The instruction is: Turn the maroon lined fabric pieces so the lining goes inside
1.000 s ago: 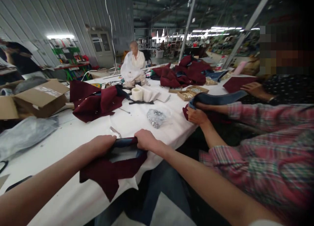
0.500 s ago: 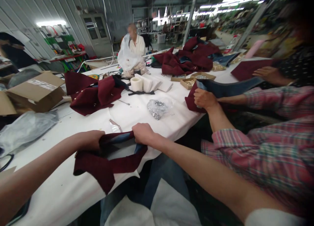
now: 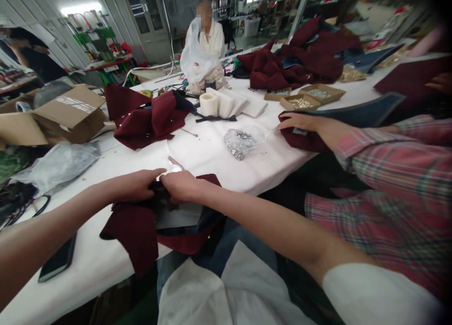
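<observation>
A maroon fabric piece [image 3: 136, 233] with a dark blue inner side hangs over the near edge of the white-covered table [image 3: 102, 264]. My left hand [image 3: 139, 184] is closed on its upper edge. Right beside it, my right hand [image 3: 181, 186] grips the same edge, and the two sets of fingertips nearly meet. Part of the cloth spreads out under my right wrist and droops toward my lap. The fingertips are partly hidden by the hands. Just beyond them lies a small clear plastic wrapper [image 3: 173, 164].
A bag of small metal parts [image 3: 238, 143], a tape roll [image 3: 208, 104] and a maroon cloth pile [image 3: 148, 120] lie ahead. Left are a cardboard box [image 3: 68, 113] and a phone [image 3: 58, 261]. At right, a co-worker's plaid sleeve [image 3: 384, 150] reaches in near trays of fasteners [image 3: 300, 102].
My right hand has moved left along the cloth's edge, up against my left hand. The cloth has bunched between them. The view has tilted down, and the co-worker's near hand has opened flatter.
</observation>
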Tool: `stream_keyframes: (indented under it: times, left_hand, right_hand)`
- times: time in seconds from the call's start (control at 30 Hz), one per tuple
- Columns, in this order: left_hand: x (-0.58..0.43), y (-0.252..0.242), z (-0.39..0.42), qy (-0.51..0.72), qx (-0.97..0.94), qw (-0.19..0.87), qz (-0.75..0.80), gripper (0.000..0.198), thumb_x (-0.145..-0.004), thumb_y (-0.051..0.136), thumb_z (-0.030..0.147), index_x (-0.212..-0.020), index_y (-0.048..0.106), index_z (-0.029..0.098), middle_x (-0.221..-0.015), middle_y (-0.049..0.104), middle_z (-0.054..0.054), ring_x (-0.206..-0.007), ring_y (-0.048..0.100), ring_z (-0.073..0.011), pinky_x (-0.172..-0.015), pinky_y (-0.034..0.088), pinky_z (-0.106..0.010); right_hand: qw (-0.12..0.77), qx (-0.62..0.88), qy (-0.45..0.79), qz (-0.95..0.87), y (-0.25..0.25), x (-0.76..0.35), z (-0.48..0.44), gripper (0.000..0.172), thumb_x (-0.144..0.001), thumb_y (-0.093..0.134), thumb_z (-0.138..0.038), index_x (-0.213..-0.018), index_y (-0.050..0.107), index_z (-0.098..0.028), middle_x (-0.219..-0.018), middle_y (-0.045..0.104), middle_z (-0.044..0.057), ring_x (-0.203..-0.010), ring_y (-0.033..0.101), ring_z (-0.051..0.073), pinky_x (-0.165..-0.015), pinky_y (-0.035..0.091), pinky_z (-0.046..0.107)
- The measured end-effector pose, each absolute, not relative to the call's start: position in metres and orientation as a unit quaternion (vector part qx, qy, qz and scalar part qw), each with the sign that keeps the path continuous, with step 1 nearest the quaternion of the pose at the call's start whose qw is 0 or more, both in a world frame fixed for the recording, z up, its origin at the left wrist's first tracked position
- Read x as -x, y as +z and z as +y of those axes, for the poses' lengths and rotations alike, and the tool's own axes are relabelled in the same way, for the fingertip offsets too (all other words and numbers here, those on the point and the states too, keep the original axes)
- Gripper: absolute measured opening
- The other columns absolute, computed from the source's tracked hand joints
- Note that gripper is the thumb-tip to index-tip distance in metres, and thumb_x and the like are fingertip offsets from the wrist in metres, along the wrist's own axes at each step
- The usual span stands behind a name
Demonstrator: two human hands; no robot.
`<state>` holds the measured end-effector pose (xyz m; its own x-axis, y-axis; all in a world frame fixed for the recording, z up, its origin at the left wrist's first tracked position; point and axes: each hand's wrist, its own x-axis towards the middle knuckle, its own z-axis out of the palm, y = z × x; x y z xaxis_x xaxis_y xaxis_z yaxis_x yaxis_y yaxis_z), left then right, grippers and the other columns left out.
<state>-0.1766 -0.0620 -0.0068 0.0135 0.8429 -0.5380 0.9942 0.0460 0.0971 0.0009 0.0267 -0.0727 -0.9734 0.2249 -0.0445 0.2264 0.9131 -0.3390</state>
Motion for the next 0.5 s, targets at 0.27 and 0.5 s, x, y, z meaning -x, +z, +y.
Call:
stream_keyframes:
  times: [0.27,0.5]
  left_hand:
    - [0.183,-0.016,-0.073,-0.185,-0.615,0.303,0.704,0.072,-0.089,0.067,0.047,-0.156,0.061,0.022,-0.149,0.076,-0.015,-0.128,0.075,-0.0368,-0.110,0.058,-0.048]
    - [0.177,-0.012,-0.081,-0.222,-0.602,0.250,0.725,0.092,-0.077,0.079,0.052,-0.161,0.058,0.018,-0.146,0.077,-0.020,-0.126,0.076,-0.0419,-0.105,0.060,-0.049]
  right_hand:
    - [0.130,-0.098,-0.205,0.965,-0.081,0.020,0.053,0.050,-0.079,0.101,-0.039,-0.121,0.086,-0.015,-0.124,0.087,0.013,-0.113,0.083,0.030,-0.089,0.061,0.029]
    - [0.072,-0.177,-0.144,0.971,-0.074,0.022,0.026,0.038,-0.081,0.096,-0.017,-0.117,0.087,-0.013,-0.125,0.085,0.020,-0.112,0.084,0.034,-0.089,0.066,0.036]
